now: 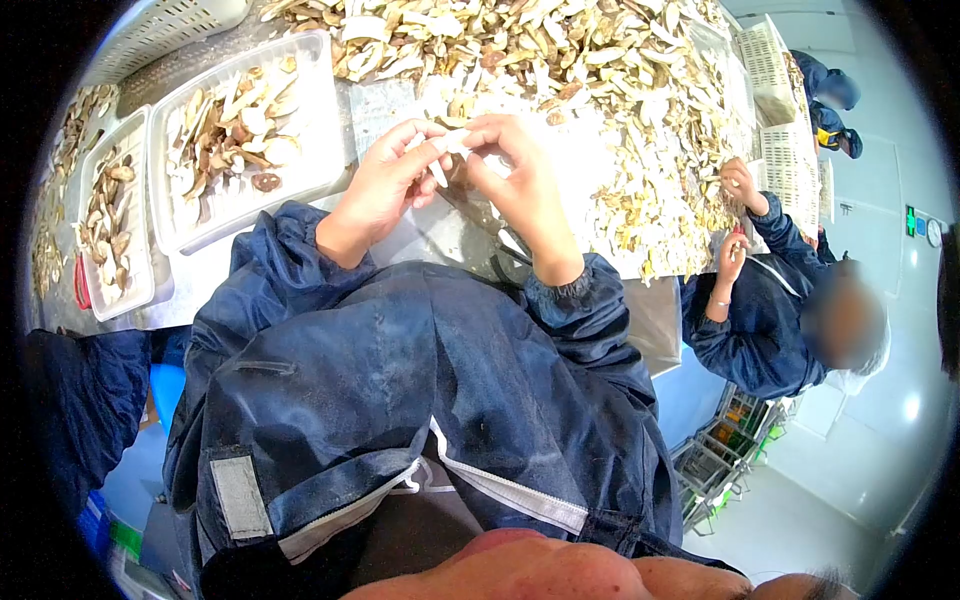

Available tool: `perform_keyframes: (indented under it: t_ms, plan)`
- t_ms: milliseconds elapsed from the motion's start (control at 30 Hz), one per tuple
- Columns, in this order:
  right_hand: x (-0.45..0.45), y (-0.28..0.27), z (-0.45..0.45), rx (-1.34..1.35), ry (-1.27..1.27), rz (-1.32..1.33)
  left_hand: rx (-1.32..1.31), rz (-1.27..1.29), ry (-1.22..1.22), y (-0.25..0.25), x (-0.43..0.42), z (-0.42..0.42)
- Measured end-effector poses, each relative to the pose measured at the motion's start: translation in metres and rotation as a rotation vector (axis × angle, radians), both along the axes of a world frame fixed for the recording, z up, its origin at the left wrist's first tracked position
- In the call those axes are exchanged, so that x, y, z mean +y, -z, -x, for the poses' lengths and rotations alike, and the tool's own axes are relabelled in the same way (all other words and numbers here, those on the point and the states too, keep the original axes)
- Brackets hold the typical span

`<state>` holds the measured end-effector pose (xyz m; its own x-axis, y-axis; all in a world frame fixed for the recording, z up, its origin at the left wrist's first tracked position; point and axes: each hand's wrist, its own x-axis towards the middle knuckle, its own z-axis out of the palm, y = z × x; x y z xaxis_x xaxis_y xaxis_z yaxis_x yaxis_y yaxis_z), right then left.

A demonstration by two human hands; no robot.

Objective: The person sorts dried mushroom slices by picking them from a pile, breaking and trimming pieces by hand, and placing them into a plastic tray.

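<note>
Both of my hands meet over the near part of the table, just in front of my body. My left hand point(385, 185) pinches one end of a small white piece point(455, 140), perhaps a mushroom slice. The fingers of my right hand point(515, 175) close on the piece's other side. A pale strip point(438, 174) hangs below my left fingertips. Beyond my hands spreads a large heap of sliced mushrooms point(540, 50). Left of my left hand stands a clear white tub point(330, 110) holding brown and cream slices.
A narrower white tray point(145, 270) with mushroom pieces stands at the far left. A co-worker point(760, 320) works at the table's right side. White perforated baskets point(785, 155) line the far right edge. Another basket point(165, 40) is at the upper left.
</note>
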<state>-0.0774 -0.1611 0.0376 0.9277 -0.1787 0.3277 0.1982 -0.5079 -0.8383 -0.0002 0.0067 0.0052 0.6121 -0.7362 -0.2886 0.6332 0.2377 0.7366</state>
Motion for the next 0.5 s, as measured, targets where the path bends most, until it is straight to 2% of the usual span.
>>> perform_keyframes:
  t_ms: [100,200,333,500]
  plan:
    - [0.01,-0.008,0.007,0.205,0.112,-0.391,-0.061,-0.02,0.002,0.001,-0.001,0.0]
    - [0.012,-0.01,0.007,0.273,0.183,-0.164,-0.161,-0.024,0.002,0.004,-0.002,0.003]
    - [0.013,-0.005,0.006,0.218,0.186,-0.088,-0.287,-0.046,0.029,0.009,-0.001,0.003]
    - [0.011,0.002,0.005,0.219,0.255,0.046,-0.298,-0.008,0.067,0.005,-0.001,0.005]
